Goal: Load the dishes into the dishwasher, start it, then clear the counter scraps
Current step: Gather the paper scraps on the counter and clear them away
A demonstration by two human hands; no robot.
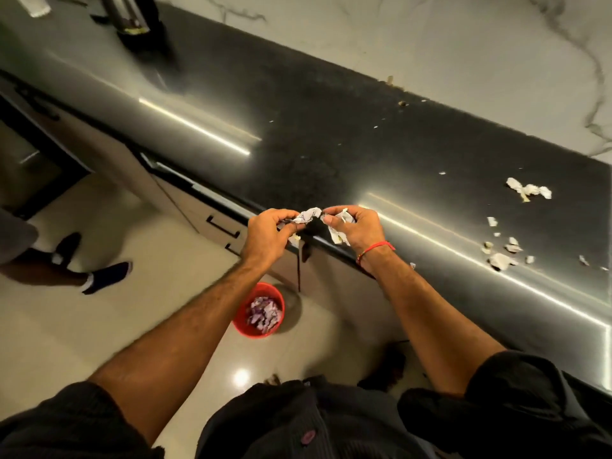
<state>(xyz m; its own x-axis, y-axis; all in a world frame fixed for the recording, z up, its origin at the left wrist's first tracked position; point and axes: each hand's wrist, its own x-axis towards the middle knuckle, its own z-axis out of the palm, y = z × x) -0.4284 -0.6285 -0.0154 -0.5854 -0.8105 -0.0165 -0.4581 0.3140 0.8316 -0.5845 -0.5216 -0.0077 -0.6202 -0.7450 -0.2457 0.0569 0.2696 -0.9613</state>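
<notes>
While both arms reach out over the front edge of a dark, glossy worktop (331, 144), the left hand (270, 235) and right hand (356, 228) each pinch pale crumpled scraps (309, 216) between curled fingers and thumb — a twisted piece bridges the two hands. More scraps on the worktop (503, 256) lie scattered to the right, well apart from the hands. On the floor below stands a red bin (243, 321) holding purplish peelings — another person's dark shoe (109, 274) shows at left.
</notes>
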